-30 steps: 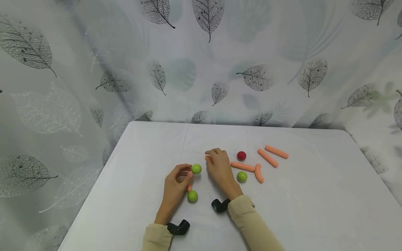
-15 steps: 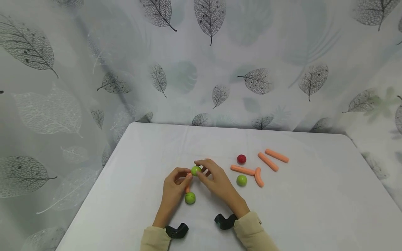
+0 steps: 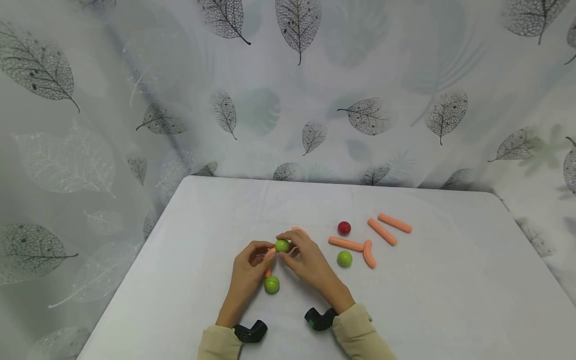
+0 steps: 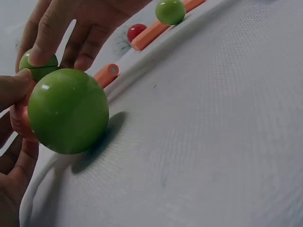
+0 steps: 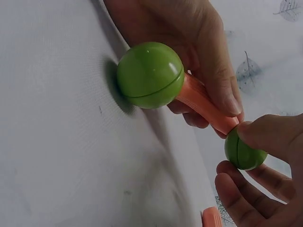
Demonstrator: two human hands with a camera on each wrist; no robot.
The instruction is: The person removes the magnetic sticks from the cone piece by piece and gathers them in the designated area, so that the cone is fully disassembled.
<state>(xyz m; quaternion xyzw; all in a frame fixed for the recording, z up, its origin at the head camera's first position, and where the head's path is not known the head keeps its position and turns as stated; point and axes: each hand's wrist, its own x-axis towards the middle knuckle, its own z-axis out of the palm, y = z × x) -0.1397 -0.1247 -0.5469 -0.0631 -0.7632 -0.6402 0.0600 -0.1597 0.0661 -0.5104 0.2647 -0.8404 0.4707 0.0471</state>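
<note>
My left hand [image 3: 245, 272] grips a curved orange rod [image 5: 203, 101] with a ridged surface, between thumb and fingers. On the rod's near end sits a green ball [image 3: 272, 284], large in both wrist views and just over the white cloth. At the far end a second green ball [image 5: 244, 151] meets the rod. My right hand [image 3: 315, 265] pinches that ball between thumb and fingers. In the head view the left fingers cover much of the rod.
Beyond the right hand lies a partly hidden orange rod [image 3: 300, 231]. To the right are a red ball [image 3: 344, 228], a loose green ball [image 3: 344, 259], a straight rod [image 3: 345, 244] touching a curved one [image 3: 369, 254], and two more straight rods [image 3: 382, 232]. A leaf-print curtain hangs behind the table.
My right hand has come back from the orange rod on the far side and taken hold of the far green ball. The left hand keeps its grip on the curved rod.
</note>
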